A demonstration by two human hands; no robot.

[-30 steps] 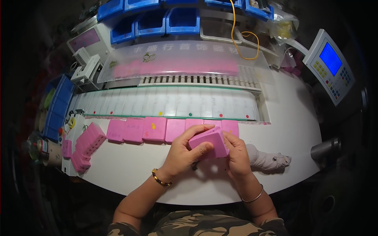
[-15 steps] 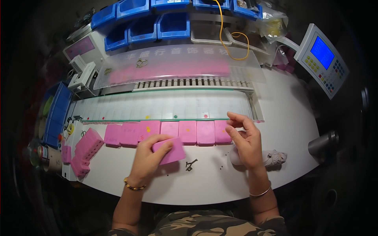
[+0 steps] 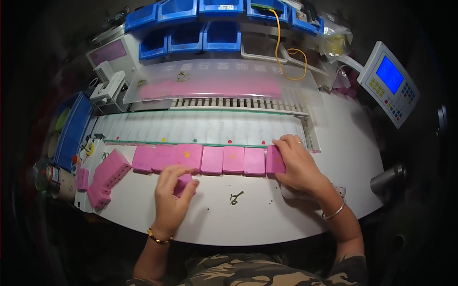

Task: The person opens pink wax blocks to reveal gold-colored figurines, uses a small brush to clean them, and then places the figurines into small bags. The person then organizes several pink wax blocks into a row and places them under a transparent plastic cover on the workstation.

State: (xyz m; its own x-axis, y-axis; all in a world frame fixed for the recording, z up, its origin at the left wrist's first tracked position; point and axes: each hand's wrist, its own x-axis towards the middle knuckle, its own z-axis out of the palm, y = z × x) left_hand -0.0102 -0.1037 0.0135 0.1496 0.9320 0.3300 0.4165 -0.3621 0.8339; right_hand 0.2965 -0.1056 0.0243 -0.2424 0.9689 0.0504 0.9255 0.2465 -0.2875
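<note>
A small pink rubber mold [image 3: 185, 185] sits tilted between the thumb and fingers of my left hand [image 3: 172, 198], mostly hidden by them. My right hand [image 3: 298, 162] grips the pink mold [image 3: 273, 159] at the right end of a row, thumb at its near edge and fingers over its far side. Several more pink molds [image 3: 233, 159] stand side by side to its left along the green-edged track. A small dark branched piece [image 3: 236, 197] lies on the white table between my hands. Pale cloth [image 3: 288, 191] shows partly under my right wrist.
More pink molds with holes in their sides [image 3: 110, 170] are stacked at the left. Behind the row runs a white track [image 3: 205, 127] with coloured dots, beneath a clear cover [image 3: 238, 78]. A control panel [image 3: 389, 83] and a dark metal cup [image 3: 389, 178] stand at the right.
My right hand has come down from the air onto the end mold. My left hand has drawn left, turning its mold more out of sight. The track's dots have shifted left.
</note>
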